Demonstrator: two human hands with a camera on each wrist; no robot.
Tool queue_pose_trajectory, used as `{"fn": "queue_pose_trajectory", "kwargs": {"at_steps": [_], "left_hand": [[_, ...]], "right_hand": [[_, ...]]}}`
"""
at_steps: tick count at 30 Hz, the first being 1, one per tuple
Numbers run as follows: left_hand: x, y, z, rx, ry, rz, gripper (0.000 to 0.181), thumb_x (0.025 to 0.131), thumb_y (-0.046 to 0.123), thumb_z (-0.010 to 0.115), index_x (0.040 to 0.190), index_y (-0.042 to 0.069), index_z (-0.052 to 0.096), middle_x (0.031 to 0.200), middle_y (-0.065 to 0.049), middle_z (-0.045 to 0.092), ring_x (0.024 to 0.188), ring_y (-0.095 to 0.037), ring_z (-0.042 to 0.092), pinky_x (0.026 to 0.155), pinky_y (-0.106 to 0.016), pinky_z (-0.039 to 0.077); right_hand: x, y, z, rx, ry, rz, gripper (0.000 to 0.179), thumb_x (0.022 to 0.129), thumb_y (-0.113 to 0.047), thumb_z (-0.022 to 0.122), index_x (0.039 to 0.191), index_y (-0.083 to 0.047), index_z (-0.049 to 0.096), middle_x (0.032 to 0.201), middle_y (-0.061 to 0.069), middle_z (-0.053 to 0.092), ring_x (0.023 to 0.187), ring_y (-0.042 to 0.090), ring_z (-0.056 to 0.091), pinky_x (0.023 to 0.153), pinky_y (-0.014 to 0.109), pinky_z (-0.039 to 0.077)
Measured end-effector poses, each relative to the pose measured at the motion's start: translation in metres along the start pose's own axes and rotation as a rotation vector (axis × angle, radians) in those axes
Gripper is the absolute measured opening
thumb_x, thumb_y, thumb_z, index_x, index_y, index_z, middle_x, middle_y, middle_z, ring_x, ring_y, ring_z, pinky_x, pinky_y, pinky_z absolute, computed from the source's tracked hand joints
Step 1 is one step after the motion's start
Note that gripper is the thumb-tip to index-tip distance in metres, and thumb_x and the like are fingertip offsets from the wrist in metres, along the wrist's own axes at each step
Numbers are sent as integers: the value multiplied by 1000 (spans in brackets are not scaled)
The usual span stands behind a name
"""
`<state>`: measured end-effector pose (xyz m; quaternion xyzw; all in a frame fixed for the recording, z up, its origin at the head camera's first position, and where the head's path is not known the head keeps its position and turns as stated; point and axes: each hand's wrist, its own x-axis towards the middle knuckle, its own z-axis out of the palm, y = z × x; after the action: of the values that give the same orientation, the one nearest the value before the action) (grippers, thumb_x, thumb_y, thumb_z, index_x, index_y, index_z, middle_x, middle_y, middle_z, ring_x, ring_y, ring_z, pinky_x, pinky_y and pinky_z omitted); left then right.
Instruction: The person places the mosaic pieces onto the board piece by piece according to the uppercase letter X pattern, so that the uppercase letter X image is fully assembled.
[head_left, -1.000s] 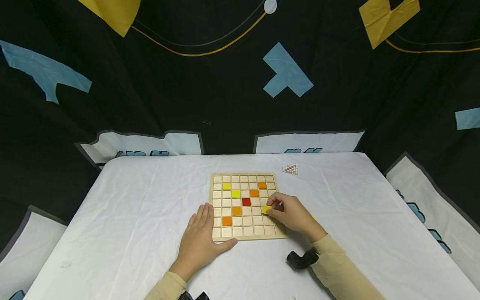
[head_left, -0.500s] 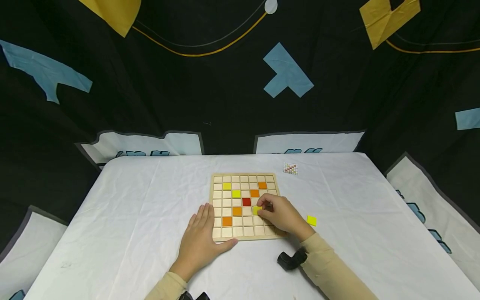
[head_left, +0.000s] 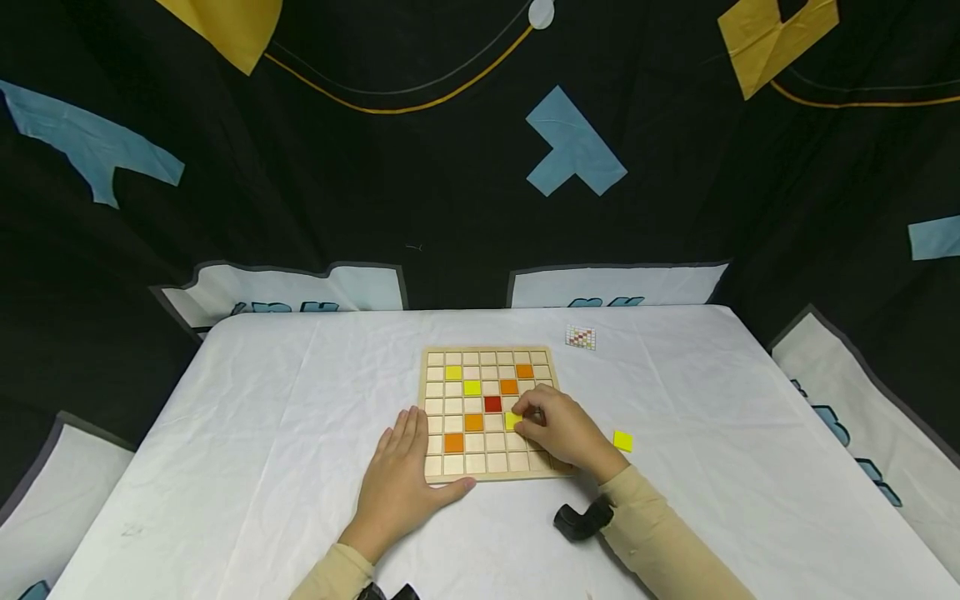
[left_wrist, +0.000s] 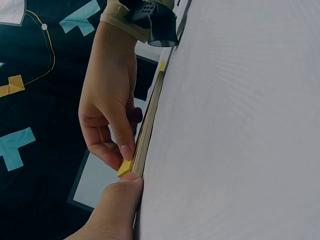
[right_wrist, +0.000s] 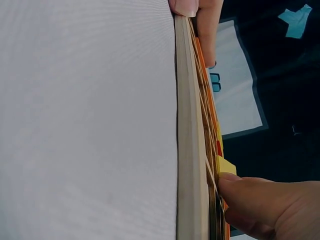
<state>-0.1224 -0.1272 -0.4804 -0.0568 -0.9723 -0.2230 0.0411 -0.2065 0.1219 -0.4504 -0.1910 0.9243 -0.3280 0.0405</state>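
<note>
A square wooden grid board (head_left: 495,477) lies on the white table, holding orange, yellow and red square tiles in some of its cells. My left hand (head_left: 405,475) rests along the board's left side, fingers straight, thumb at the front edge. Between thumb and fingers my right hand (head_left: 558,425) pinches a yellow square tile (head_left: 512,421) over the right half of the grid, to the lower right of the red tile (head_left: 492,404). The right wrist view shows that yellow tile (right_wrist: 226,165) tilted at the board's surface. Fingers partly hide the cells beneath.
A loose yellow tile (head_left: 622,441) lies on the cloth right of the board, beside the right wrist. Behind the board's right corner is a small card (head_left: 581,337) printed with a coloured grid. Dark curtains (head_left: 465,192) hang beyond the table.
My right hand has moved left over the board with the yellow tile, then stayed almost still. The loose yellow tile has come into fuller view. The left hand has not moved.
</note>
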Motion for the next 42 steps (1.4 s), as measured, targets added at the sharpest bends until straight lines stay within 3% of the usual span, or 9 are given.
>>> {"fn": "queue_pose_trajectory", "kwargs": {"at_steps": [13,19,26,35,42], "left_hand": [[1,1,1,-3,1,5,128,73,83,60,155,-5,19,164,-18,18,155,-32,15,126,-50,16],[1,2,1,-4,3,8,127,73,83,61,155,-5,20,164,-18,18,155,-32,15,126,-50,15],[1,1,2,-2,11,16,127,73,84,60,155,-5,20,164,-19,18,155,-32,15,126,-50,15],[0,-1,2,13,11,11,128,73,85,58,155,-5,19,164,-18,17,155,-32,14,126,-51,15],[-1,0,1,8,9,7,128,73,85,59,155,-5,20,164,-18,17,155,-32,14,126,-51,16]], "right_hand": [[-5,1,-7,-36,-19,-26,10,87,-20,78,96,-22,76,90,-13,61,78,8,53,71,24,46],[-19,6,-27,-50,-14,-25,17,89,-23,76,105,-20,73,87,-12,58,73,9,51,65,23,45],[-43,30,-52,-113,-4,32,24,87,-21,77,110,-18,72,91,-7,61,70,10,47,62,24,42],[-70,59,-75,-235,6,138,42,82,-25,81,121,-13,69,96,-4,61,88,14,55,81,38,49],[-80,69,-78,-240,10,143,33,82,-23,81,113,-13,72,94,-5,60,87,13,53,78,35,47]]}}
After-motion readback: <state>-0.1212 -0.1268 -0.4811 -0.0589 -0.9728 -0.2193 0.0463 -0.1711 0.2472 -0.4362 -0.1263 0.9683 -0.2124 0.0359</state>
